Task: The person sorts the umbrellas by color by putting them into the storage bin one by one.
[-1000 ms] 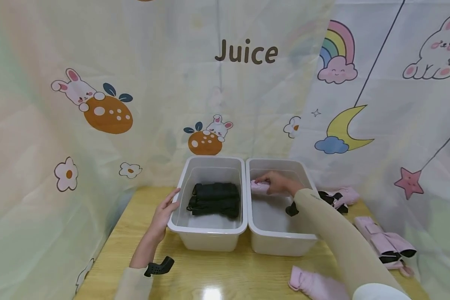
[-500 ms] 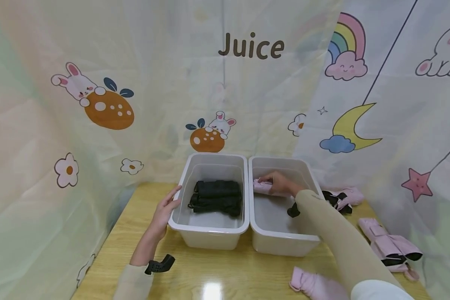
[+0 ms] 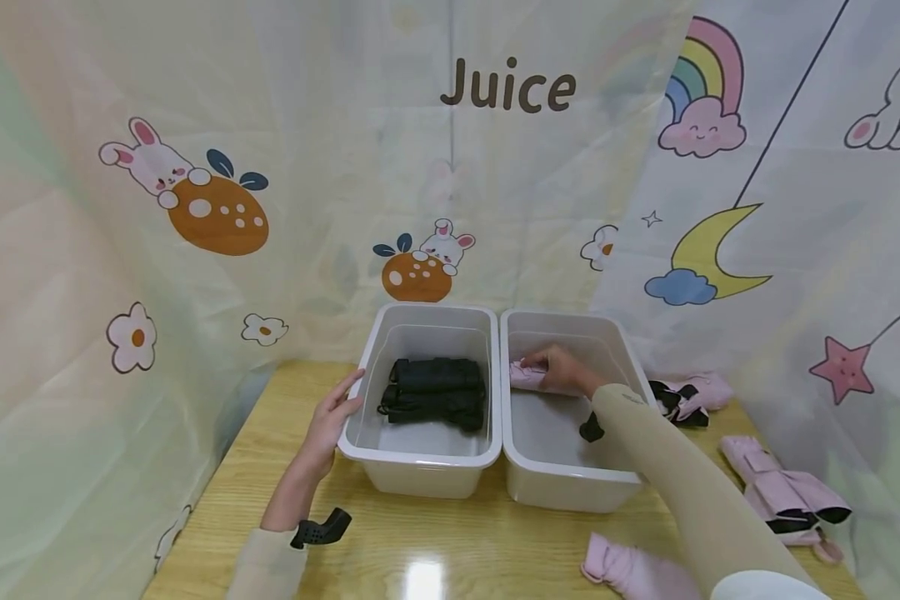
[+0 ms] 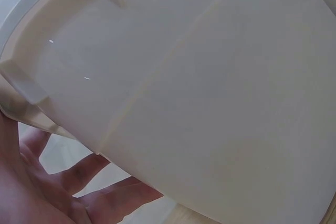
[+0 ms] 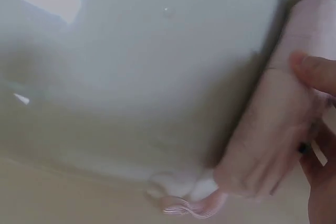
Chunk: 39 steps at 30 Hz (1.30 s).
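Observation:
My right hand [image 3: 566, 369] reaches into the right white bin [image 3: 558, 467] and grips a pink folded umbrella [image 3: 526, 377] lying near its back left side. Close up in the right wrist view, thumb and fingers pinch the rolled pink umbrella [image 5: 265, 129], which lies along the bin wall. My left hand [image 3: 326, 425] rests against the left rim of the left white bin [image 3: 420, 460], fingers extended. In the left wrist view, fingers [image 4: 113, 200] touch the outside of that bin. Two black folded umbrellas [image 3: 435, 375] lie side by side inside the left bin.
Right of the bins lie more pink umbrellas: one with black parts [image 3: 693, 392] at the back, pink ones [image 3: 776, 483] at the right edge, and another [image 3: 637, 571] at the front. The wooden table [image 3: 375, 550] backs onto a printed curtain [image 3: 330, 167].
My right hand stays on the pink umbrella, which sits slightly further into view in the right bin. The head view has shifted slightly. My left hand stays at the left bin's rim.

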Tool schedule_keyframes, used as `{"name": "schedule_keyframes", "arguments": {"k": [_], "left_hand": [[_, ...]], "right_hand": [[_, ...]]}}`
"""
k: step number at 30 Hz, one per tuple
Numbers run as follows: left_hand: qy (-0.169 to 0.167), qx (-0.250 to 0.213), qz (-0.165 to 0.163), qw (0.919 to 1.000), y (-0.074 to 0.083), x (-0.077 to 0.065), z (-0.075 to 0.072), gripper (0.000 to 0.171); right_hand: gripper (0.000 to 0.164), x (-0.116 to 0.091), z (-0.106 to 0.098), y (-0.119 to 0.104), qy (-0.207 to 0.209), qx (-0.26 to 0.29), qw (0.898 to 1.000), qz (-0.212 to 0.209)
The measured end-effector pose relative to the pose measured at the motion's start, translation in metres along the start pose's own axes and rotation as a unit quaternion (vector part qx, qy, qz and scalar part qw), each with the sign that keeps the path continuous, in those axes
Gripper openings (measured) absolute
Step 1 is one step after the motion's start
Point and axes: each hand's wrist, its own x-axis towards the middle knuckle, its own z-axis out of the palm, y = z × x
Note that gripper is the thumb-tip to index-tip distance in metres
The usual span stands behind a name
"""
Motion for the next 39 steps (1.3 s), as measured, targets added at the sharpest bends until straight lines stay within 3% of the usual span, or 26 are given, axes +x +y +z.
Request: {"name": "schedule_keyframes", "arguments": {"k": [7, 12, 16, 19, 24, 28, 34, 39], "left_hand": [[-0.002, 0.001, 0.003, 1.0000, -0.005, 0.001, 0.008, 0.050], [-0.005, 0.006, -0.006, 1.0000, -0.007, -0.001, 0.011, 0.050], [0.000, 0.014, -0.008, 0.9999, -0.007, -0.002, 0.011, 0.050], [-0.004, 0.020, -0.009, 0.9998, -0.006, -0.001, 0.009, 0.050], [-0.004, 0.030, -0.018, 0.9994, -0.005, -0.002, 0.005, 0.051], [-0.010, 0.028, -0.015, 0.9995, -0.001, -0.002, 0.002, 0.051], [0.002, 0.033, -0.020, 0.9992, 0.004, -0.002, -0.007, 0.052], [0.001, 0.030, -0.021, 0.9993, 0.004, -0.002, -0.009, 0.052]], "right_hand": [[0.052, -0.013, -0.009, -0.001, -0.013, 0.009, 0.999, 0.036], [0.053, -0.022, -0.030, -0.008, -0.045, 0.078, 0.987, 0.133], [0.043, -0.026, -0.050, -0.019, -0.066, 0.064, 0.987, 0.134], [0.040, -0.032, -0.063, -0.029, -0.045, 0.072, 0.989, 0.120], [0.043, -0.046, -0.086, -0.048, 0.014, 0.152, 0.981, 0.119], [0.040, -0.066, -0.114, -0.069, 0.055, 0.172, 0.979, 0.096], [0.040, -0.104, -0.147, -0.087, 0.084, 0.129, 0.985, 0.077], [0.036, -0.152, -0.157, -0.072, 0.094, 0.023, 0.993, 0.066]]}}
